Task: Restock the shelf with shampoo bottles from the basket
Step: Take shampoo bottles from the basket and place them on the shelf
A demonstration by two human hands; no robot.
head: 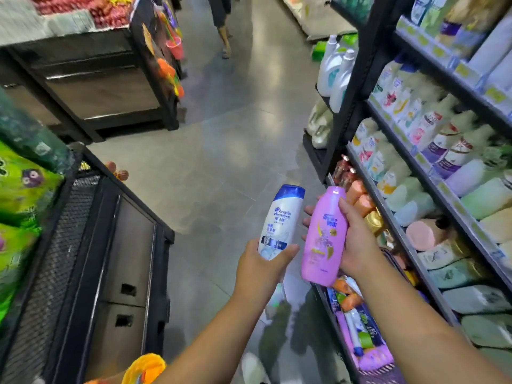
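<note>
A grey tiled floor (230, 151) runs up the aisle toward 12 o'clock, with pale, soft patches of reflected light on it. At 10 o'clock stands a dark wood-and-metal display stand (105, 87) topped with red produce (110, 9). At 8 o'clock a black mesh-sided bin (55, 245) carries green packs (19, 189). From 1 to 4 o'clock rises the black-framed shelf (357, 87), several tiers high. At 12 o'clock, far off, a person's legs (223, 31) stand on the floor, near a low pale stand (318, 20) at 1 o'clock.
</note>
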